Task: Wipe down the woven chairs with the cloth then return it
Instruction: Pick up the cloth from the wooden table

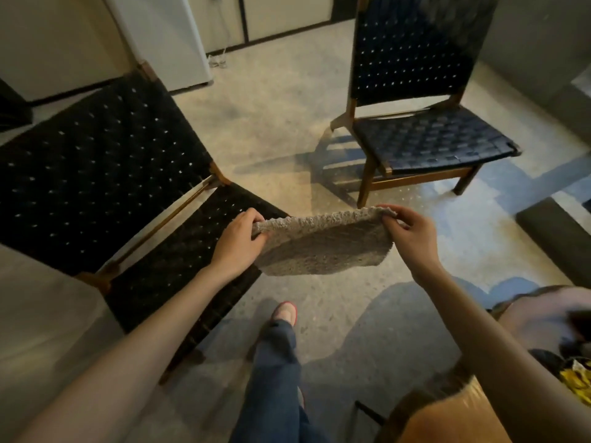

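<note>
A grey fuzzy cloth [323, 247] hangs stretched in the air between my two hands, above the floor. My left hand [240, 241] grips its left top corner, and my right hand [412, 231] pinches its right top corner. A dark woven chair [96, 174] with a wooden frame stands at the left, its seat just under my left hand. A second woven chair [422, 100], dark blue, stands farther off at the upper right, facing me.
A white appliance [166, 36] stands against the back wall. A low wooden table [454, 417] with a yellow packet [579, 382] sits at the bottom right. A dark ledge [556, 231] runs along the right. My leg and red shoe [284, 314] are below the cloth.
</note>
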Demonstrator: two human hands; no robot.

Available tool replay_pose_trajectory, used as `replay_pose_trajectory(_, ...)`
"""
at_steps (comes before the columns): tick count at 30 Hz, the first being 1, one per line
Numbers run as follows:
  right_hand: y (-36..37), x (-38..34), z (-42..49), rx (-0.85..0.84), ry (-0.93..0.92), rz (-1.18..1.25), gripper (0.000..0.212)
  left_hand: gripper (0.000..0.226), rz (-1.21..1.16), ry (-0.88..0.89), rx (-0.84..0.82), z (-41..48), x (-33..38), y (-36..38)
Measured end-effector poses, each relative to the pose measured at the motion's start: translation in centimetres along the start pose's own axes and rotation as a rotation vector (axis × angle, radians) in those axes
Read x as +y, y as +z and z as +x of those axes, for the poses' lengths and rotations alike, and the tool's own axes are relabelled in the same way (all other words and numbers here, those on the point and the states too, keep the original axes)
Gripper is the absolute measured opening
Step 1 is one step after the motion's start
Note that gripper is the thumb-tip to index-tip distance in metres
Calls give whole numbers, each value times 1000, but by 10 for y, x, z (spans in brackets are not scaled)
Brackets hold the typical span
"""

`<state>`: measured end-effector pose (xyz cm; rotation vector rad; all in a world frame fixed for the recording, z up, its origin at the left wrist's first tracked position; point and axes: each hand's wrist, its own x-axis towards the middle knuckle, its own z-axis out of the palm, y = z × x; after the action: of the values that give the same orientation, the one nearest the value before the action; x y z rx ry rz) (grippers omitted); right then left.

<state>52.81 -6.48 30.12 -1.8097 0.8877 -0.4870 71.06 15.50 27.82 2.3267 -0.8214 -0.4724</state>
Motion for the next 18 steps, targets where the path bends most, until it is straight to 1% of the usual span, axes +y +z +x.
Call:
replay_pose_trajectory(3, -13, 7, 45, 66, 33, -16, 22, 10, 2, 33, -30, 67, 19, 8)
replay_pose_trajectory(5, -24, 13, 75, 116, 63, -28, 23, 13, -3, 58, -68, 114, 33, 15)
replay_pose_trajectory(8, -41, 21, 118, 187, 160, -23, 22, 16, -7, 121, -124, 179, 61, 30)
replay_pose_trajectory(13, -81, 31, 180, 305, 252, -34, 21, 16, -30, 187, -181, 263, 114, 63)
replay_pose_trajectory(15, -100, 38, 200, 327, 268, -58, 21, 14, -21, 195, -222, 290, 134, 76)
replay_pose_trajectory(18, -125, 54, 231, 315, 300, -101, 21, 9, 2, 182, -269, 326, 157, 98)
